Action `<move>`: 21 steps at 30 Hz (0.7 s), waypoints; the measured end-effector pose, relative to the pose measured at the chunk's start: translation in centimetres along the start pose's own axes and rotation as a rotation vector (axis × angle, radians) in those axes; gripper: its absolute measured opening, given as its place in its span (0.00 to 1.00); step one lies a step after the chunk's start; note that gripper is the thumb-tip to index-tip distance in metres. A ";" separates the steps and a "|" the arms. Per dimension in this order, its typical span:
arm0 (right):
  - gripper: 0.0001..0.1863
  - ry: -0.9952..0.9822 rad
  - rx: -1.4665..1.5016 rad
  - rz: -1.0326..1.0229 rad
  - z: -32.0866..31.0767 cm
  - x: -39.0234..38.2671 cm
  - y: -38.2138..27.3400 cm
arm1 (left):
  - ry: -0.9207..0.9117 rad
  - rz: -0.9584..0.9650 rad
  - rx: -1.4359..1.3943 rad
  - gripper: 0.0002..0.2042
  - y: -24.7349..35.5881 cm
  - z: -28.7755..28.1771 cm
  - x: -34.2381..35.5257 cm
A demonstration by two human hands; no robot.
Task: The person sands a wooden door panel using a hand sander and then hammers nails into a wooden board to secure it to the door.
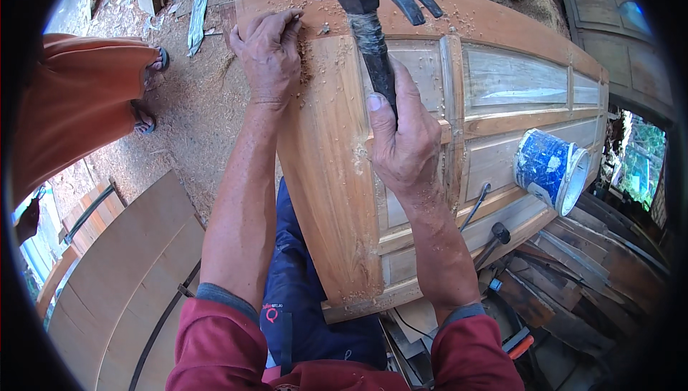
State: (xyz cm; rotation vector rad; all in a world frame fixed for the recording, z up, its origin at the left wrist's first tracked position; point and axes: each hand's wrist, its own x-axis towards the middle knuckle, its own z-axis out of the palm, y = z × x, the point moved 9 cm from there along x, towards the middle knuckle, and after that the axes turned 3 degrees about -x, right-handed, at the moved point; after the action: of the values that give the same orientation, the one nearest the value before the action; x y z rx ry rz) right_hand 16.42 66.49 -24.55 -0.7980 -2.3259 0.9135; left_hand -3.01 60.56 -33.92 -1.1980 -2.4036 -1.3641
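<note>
My right hand (407,133) is wrapped around the dark handle of a claw hammer (371,50), whose head is raised above the wooden door. Tape or cord binds the handle just below the steel head. Over at the door's far left corner, my left hand (269,58) rests on the wood with its fingers bent and pressed together. Whatever those fingers may hold is hidden. The panelled wooden door (319,111) lies flat beneath both hands, with wood shavings (304,65) scattered beside my left hand and along the far rail.
A blue and white paint bucket (546,165) lies tipped on the door's right part. Near it are a thin metal rod (474,207) and a dark-headed tool (494,240). Curved wooden panels (136,283) stand at left. A person in an orange garment (93,97) stands far left; stacked boards (573,276) lie right.
</note>
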 end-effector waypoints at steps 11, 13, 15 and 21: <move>0.28 -0.123 -0.088 -0.046 0.4 1.7 -0.7 | -0.010 0.014 0.019 0.05 -0.2 0.1 0.1; 0.28 -0.071 -0.071 -0.052 0.8 0.8 -0.5 | -0.003 0.017 0.024 0.05 -0.1 -0.4 -0.3; 0.27 -0.095 -0.102 -0.076 1.3 0.7 1.0 | -0.012 0.019 0.009 0.04 0.8 0.1 0.3; 0.27 -0.085 -0.066 -0.089 1.9 0.5 -0.8 | -0.039 -0.018 0.061 0.06 -0.5 -0.3 0.0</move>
State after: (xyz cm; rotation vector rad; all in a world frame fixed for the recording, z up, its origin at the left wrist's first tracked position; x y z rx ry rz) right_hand 14.58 65.54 -25.01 -0.6880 -2.4552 0.8519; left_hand -3.49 60.19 -34.09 -1.2012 -2.4691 -1.2742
